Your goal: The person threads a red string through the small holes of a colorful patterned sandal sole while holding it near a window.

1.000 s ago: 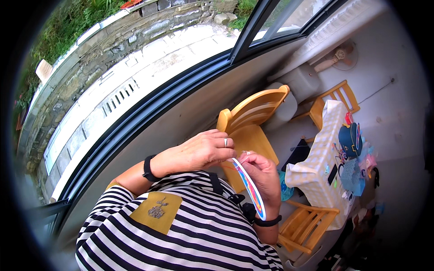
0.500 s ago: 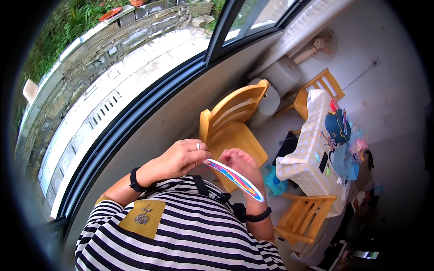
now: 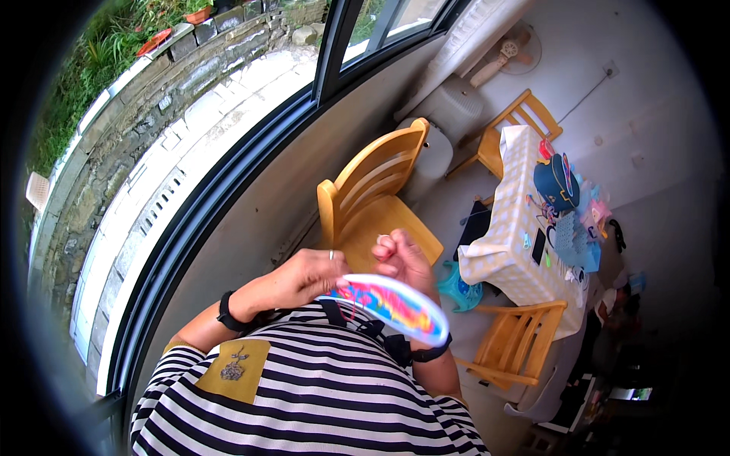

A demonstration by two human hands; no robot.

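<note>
In front of my striped top is a thin flat disc (image 3: 399, 308) with a white rim and a bright blue, pink and yellow print, tilted and slightly blurred. My left hand (image 3: 310, 275) pinches its left edge between thumb and fingers. A thin red string (image 3: 348, 295) shows on the disc close to those fingertips. Just above the disc, my right hand (image 3: 403, 262) is raised with its fingers curled together, apart from the rim. Whether the string runs into that hand is too fine to see. Each wrist wears a black band.
A wooden chair (image 3: 380, 220) stands just beyond my hands. On the right, a checked-cloth table (image 3: 494, 228) carries a dark blue cap (image 3: 557, 182), a phone (image 3: 538, 247) and a light blue basket (image 3: 570, 239). Another chair (image 3: 517, 346) is nearer. A window frame (image 3: 228, 163) runs along my left.
My right hand has risen away from the disc. The disc has turned so that more of its printed face shows, and my left hand has dropped slightly. The view has shifted a little.
</note>
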